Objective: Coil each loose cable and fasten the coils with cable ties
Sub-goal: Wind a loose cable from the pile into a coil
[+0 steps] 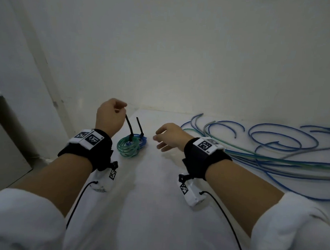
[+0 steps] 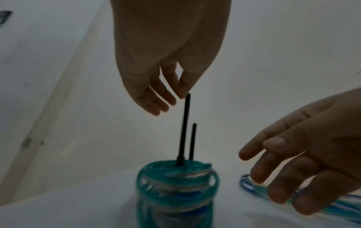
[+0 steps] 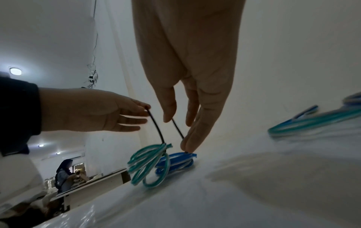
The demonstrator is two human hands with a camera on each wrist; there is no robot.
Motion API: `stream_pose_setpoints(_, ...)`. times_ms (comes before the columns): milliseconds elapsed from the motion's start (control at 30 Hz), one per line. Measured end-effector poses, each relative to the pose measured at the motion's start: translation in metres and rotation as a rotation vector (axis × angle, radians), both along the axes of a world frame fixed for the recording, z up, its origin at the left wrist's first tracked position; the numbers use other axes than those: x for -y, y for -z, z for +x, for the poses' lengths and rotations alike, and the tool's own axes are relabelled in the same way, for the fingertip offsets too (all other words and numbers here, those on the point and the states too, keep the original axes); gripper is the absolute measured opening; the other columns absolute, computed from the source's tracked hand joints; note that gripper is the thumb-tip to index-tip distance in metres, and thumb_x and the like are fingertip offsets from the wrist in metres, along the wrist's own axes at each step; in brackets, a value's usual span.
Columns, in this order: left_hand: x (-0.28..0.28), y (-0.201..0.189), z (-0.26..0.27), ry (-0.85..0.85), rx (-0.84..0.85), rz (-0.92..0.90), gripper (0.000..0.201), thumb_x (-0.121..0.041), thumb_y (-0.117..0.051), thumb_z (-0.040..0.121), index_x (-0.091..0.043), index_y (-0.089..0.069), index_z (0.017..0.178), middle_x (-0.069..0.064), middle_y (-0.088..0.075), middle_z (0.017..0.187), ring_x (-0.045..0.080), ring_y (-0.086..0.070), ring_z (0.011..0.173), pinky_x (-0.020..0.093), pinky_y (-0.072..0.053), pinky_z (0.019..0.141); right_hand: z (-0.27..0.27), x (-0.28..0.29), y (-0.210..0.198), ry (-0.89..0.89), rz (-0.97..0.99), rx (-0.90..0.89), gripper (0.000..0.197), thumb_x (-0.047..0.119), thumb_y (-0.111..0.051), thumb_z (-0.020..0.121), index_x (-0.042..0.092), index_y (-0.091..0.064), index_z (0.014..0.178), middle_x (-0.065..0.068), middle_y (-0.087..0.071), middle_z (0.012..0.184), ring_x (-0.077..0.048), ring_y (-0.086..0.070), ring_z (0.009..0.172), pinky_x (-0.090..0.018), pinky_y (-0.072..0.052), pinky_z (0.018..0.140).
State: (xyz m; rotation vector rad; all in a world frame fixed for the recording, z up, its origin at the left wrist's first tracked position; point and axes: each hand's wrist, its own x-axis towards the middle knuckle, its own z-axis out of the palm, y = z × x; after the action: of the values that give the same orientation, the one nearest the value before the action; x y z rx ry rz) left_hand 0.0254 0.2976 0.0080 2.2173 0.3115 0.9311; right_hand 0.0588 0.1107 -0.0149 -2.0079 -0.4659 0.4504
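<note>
A green-and-white cable coil (image 1: 128, 147) (image 2: 175, 182) (image 3: 148, 163) leans tilted against a blue coil (image 1: 143, 141) (image 3: 177, 162) on the white table. From each coil a black cable tie tail sticks up: the green coil's tie (image 1: 128, 127) (image 2: 184, 131) (image 3: 156, 125) and the blue coil's tie (image 1: 139, 126) (image 2: 193, 141) (image 3: 177, 129). My left hand (image 1: 121, 111) (image 2: 176, 92) (image 3: 142, 108) pinches the tip of the green coil's tie from above. To the right of the coils my right hand (image 1: 159, 138) (image 2: 273, 177) (image 3: 181, 131) hovers with relaxed fingers, holding nothing.
Several loose blue, green and grey cables (image 1: 273, 144) (image 3: 312, 120) sprawl over the right of the table. A white wall (image 1: 182, 59) stands close behind. The table's left edge (image 1: 82, 178) drops off beside my left arm. A person sits at a far table (image 3: 64, 174).
</note>
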Motion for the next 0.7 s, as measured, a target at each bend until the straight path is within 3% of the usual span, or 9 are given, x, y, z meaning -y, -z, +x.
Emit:
stream_pose_setpoints(67, 0.019, -0.012, 0.000, 0.042, 0.104, 0.074, 0.018, -0.007, -0.052, 0.086, -0.012, -0.064, 0.098, 0.006, -0.065, 0.101, 0.018, -0.058, 0.089, 0.027, -0.045, 0.085, 0.000, 0.026, -0.007, 0.009, -0.036, 0.037, 0.028, 0.012, -0.058, 0.091, -0.002, -0.054, 0.115, -0.013, -0.058, 0.096, -0.022, -0.064, 0.071, -0.036, -0.056, 0.070)
stream_pose_setpoints(167, 0.064, -0.022, 0.006, 0.174, 0.119, 0.154, 0.014, -0.009, -0.055, 0.086, -0.012, -0.064, 0.096, 0.003, -0.064, 0.096, 0.014, -0.056, 0.084, 0.022, -0.042, 0.080, 0.003, 0.081, -0.012, 0.038, -0.126, 0.097, 0.014, 0.015, -0.058, 0.091, 0.005, -0.058, 0.101, -0.009, -0.060, 0.088, -0.021, -0.065, 0.071, -0.033, -0.055, 0.066)
stream_pose_setpoints(333, 0.157, -0.012, 0.016, 0.500, -0.089, 0.291, 0.010, -0.011, -0.063, 0.083, -0.012, -0.066, 0.092, 0.003, -0.066, 0.088, 0.013, -0.058, 0.077, 0.020, -0.043, 0.077, -0.002, 0.183, -0.009, 0.113, -0.430, 0.217, 0.015, 0.016, -0.066, 0.086, 0.004, -0.064, 0.094, -0.005, -0.060, 0.071, -0.012, -0.057, 0.055, -0.021, -0.047, 0.050)
stream_pose_setpoints(433, 0.207, 0.002, 0.022, 0.667, -0.278, 0.382, 0.012, -0.012, -0.065, 0.082, -0.012, -0.067, 0.094, 0.004, -0.066, 0.089, 0.014, -0.059, 0.080, 0.025, -0.047, 0.082, -0.009, 0.240, -0.003, 0.107, -0.693, 0.268, 0.023, 0.024, -0.073, 0.080, 0.007, -0.069, 0.094, 0.003, -0.057, 0.062, -0.007, -0.051, 0.052, -0.020, -0.043, 0.051)
stream_pose_setpoints(533, 0.245, 0.019, 0.027, 0.734, -0.462, 0.507, 0.019, -0.018, -0.065, 0.084, -0.015, -0.066, 0.102, 0.001, -0.063, 0.098, 0.010, -0.056, 0.086, 0.021, -0.043, 0.080, -0.018, 0.280, 0.005, 0.084, -0.804, 0.181, 0.029, 0.027, -0.077, 0.075, 0.013, -0.062, 0.095, 0.001, -0.058, 0.076, -0.012, -0.054, 0.061, -0.022, -0.045, 0.052)
stream_pose_setpoints(633, 0.270, 0.034, 0.031, 0.752, -0.532, 0.547, 0.029, -0.020, -0.065, 0.085, -0.016, -0.061, 0.114, 0.006, -0.059, 0.115, 0.020, -0.056, 0.104, 0.027, -0.042, 0.086, -0.022, 0.303, 0.011, 0.070, -0.831, 0.330, 0.025, 0.023, -0.074, 0.078, 0.011, -0.065, 0.098, 0.002, -0.054, 0.089, -0.014, -0.050, 0.081, -0.023, -0.038, 0.068)
stream_pose_setpoints(700, 0.281, 0.041, 0.032, 0.740, -0.553, 0.587, 0.036, -0.020, -0.063, 0.086, -0.016, -0.057, 0.121, 0.008, -0.055, 0.121, 0.023, -0.051, 0.112, 0.028, -0.038, 0.091, -0.021, 0.312, 0.014, 0.059, -0.791, 0.391, 0.018, 0.019, -0.071, 0.081, 0.011, -0.066, 0.096, -0.002, -0.059, 0.093, -0.012, -0.049, 0.084, -0.022, -0.036, 0.071)
